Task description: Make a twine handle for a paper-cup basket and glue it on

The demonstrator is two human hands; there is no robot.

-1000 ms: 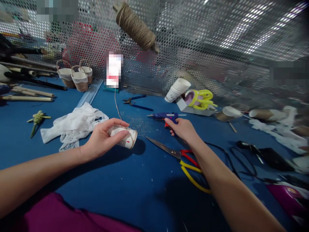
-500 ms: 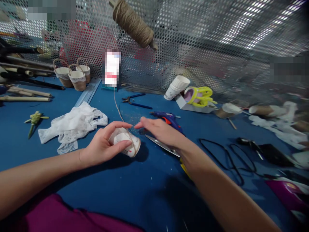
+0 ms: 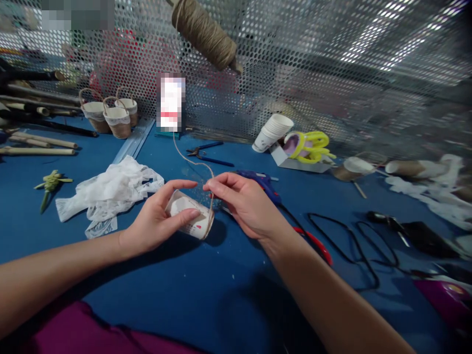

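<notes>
A white paper cup (image 3: 197,223) lies tilted on its side, its rim end pointing right and down. My left hand (image 3: 153,216) is closed around it from the left, thumb along its near side and index finger lifted off above it. Brown twine (image 3: 191,162) runs from the phone area to my right hand (image 3: 245,201), which pinches it just above the cup's right end. From that pinch, the twine drops and lies around the cup's end. Scissors (image 3: 319,246) lie mostly hidden under my right hand and forearm, with a red handle loop showing.
Behind the right hand lies a blue glue gun (image 3: 263,183); pliers (image 3: 210,153) lie farther back. White lace (image 3: 110,191) is heaped at left, near small twine-wrapped baskets (image 3: 118,123). Stacked paper cups (image 3: 273,132) lean at back right. A twine spool (image 3: 204,34) hangs on the mesh.
My right hand has drawn back slightly and now pinches the twine, which has gone from taut to slack and curved. The cup has turned a little in my left hand.
</notes>
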